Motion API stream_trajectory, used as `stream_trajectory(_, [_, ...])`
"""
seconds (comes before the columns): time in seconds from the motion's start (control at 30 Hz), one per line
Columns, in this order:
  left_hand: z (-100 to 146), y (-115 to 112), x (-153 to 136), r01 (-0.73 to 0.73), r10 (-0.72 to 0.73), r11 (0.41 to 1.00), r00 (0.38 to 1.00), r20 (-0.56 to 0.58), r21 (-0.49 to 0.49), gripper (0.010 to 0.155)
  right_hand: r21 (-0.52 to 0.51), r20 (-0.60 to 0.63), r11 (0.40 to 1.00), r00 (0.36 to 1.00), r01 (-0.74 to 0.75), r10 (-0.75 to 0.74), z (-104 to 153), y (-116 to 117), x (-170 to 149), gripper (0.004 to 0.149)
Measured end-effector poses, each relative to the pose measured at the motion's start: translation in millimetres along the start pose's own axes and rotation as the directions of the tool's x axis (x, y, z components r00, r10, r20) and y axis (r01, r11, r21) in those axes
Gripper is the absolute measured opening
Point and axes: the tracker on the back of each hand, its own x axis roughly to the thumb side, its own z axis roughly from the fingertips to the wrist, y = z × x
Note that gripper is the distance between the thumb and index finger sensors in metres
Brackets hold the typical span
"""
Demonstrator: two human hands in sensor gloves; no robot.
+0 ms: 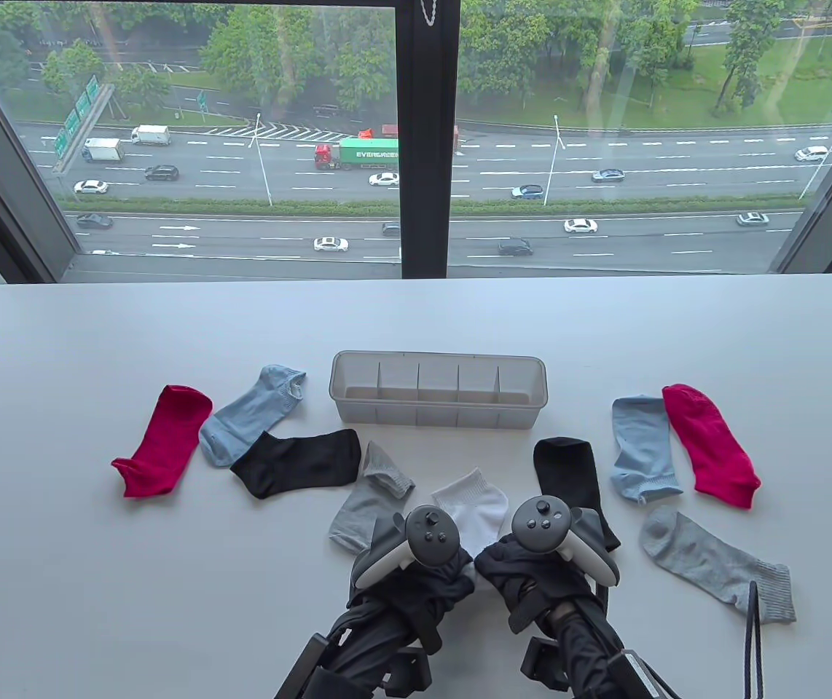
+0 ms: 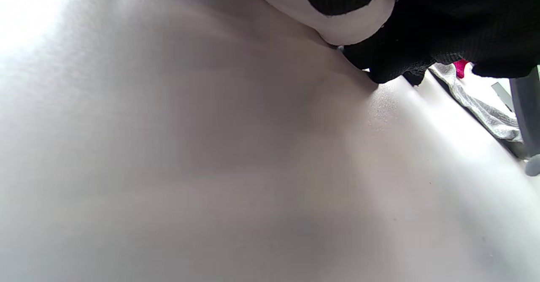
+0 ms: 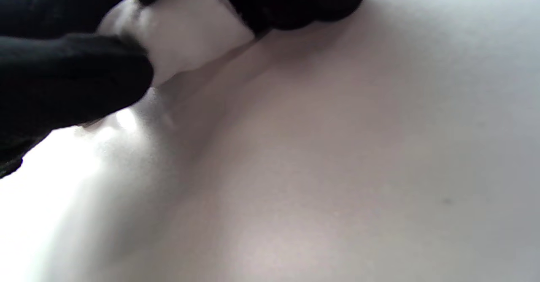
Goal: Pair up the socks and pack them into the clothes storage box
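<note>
pinching white sock [image 1: 476, 510] together, left hand [image 1: 416, 575], right hand [image 1: 532, 568], sock mostly hidden under trackers

An upper-floor room, perhaps an office: beyond the hands, a plain white table [image 1: 95, 619] stands against a tall dark-framed window [image 1: 427, 138] overlooking a busy highway [image 1: 605, 240] and trees [image 1: 277, 44].

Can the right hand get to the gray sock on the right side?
Probably yes. The gray sock lies flat and uncovered beside the right hand, with bare table between them. But that hand is pinching the white sock, so it would have to let go first.
</note>
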Motion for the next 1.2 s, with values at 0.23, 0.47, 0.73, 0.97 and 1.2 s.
stream_trajectory(0.23, [-0.1, 0.9, 3.5, 0.020, -0.020, 0.999, 1.000, -0.006, 0.051, 0.045, -0.013, 0.009, 0.999, 1.000, 0.029, -0.029, 2.4, 1.6, -2.5, 0.040])
stream_trajectory(0.47, [2.6, 0.9, -1.3, -0.017, 0.017, 0.999, 1.000, -0.008, 0.048, 0.046, 0.004, 0.074, 1.000, 0.997, 0.001, -0.001, 5.8, 4.3, -1.5, 0.061])
stream_trajectory(0.73, [0.3, -1.5, -2.0, -0.010, 0.010, 1.000, 0.999, -0.031, 0.001, 0.050, 0.026, 0.067, 0.999, 0.997, 0.029, -0.031, 2.8, 4.8, -1.3, 0.042])
stream_trajectory(0.97, [3.1, 4.2, 0.2, -0.007, 0.006, 0.997, 1.000, 0.008, 0.073, 0.046, 0.014, 0.064, 0.998, 0.996, 0.054, -0.055, 4.1, 4.1, 1.0, 0.043])
stream_trajectory(1.2, [4.6, 4.9, -2.1, -0.023, 0.022, 0.998, 1.000, 0.013, 0.065, 0.047, 0.006, 0.108, 0.999, 0.994, 0.037, -0.037, 6.9, 2.0, 5.1, 0.044])
